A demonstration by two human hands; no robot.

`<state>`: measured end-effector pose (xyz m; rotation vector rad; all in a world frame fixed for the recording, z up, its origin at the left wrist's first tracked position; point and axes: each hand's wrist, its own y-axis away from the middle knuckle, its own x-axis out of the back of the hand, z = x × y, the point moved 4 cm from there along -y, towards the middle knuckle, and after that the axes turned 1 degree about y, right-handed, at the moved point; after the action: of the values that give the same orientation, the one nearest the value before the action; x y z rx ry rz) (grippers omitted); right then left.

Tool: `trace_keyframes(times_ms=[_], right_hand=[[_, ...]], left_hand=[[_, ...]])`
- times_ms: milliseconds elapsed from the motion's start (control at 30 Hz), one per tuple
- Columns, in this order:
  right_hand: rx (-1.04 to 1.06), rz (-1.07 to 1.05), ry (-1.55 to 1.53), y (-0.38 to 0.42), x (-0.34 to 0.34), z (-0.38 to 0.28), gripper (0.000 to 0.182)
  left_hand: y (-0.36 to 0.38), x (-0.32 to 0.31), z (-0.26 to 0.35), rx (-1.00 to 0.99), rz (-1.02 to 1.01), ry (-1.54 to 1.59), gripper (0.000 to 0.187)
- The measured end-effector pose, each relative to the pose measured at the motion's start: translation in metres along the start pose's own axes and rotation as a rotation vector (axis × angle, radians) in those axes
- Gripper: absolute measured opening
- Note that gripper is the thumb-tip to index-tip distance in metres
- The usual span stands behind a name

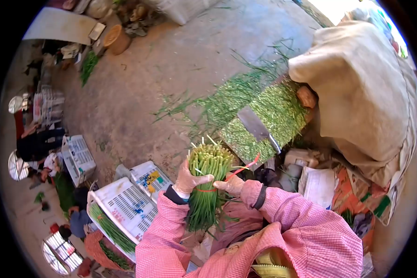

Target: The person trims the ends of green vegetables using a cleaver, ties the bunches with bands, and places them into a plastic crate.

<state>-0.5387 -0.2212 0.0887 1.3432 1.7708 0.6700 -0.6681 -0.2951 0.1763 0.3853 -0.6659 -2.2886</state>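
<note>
A thick bundle of green stalks (pixel 207 162) stands upright, pale cut ends up, with dark green lengths hanging below. My left hand (pixel 188 180), in a thin pale glove, is wrapped round its left side. My right hand (pixel 231 184), also gloved, is closed at the bundle's right side on a red tie (pixel 245 167). The tie passes round the bundle's middle, and its loose end sticks out to the upper right. A cleaver (pixel 253 124) lies on a board (pixel 231 150) covered with chopped green bits, beyond my right hand.
White crates (pixel 164 178) stand at the lower left, one holding green stalks (pixel 110 228). Cut greens (pixel 236 90) litter the floor ahead. A beige cloth (pixel 352 83) covers something at the right. People (pixel 37 143) are at the far left. A basket (pixel 117 40) stands at the upper left.
</note>
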Motion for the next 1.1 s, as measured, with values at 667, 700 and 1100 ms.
trace_keyframes(times_ms=[667,700,1100], right_hand=[[-0.119,0.694,0.575,-0.111,0.229,0.172,0.062],[-0.145,0.685,0.471,-0.113,0.232,0.171,0.058],[0.261,0.961,0.276,0.012,0.265,0.164,0.027]], left_hand=[[-0.218,-0.098,-0.209,0.004,0.141,-1.148,0.094],[-0.216,-0.103,-0.203,-0.019,0.119,-1.282,0.097],[-0.243,-0.123,-0.206,0.069,-0.084,-1.261,0.12]])
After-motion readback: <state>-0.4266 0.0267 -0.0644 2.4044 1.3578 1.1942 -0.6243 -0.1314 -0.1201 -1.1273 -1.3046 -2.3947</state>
